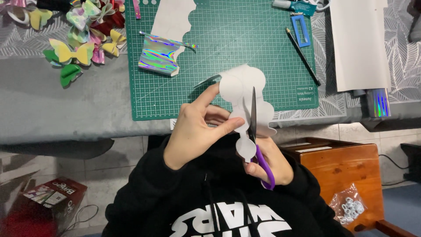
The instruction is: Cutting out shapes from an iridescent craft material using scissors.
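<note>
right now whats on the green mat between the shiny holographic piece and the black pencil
In the head view, bare green cutting mat lies between the holographic piece and the black pencil; nothing rests on that stretch.

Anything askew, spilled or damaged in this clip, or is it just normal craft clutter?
Nothing stands out. The left hand holds a white scalloped cutout while the right hand works purple-handled scissors along it. A holographic offcut lies curled on the green mat, and paper bows sit piled beside it.
</note>
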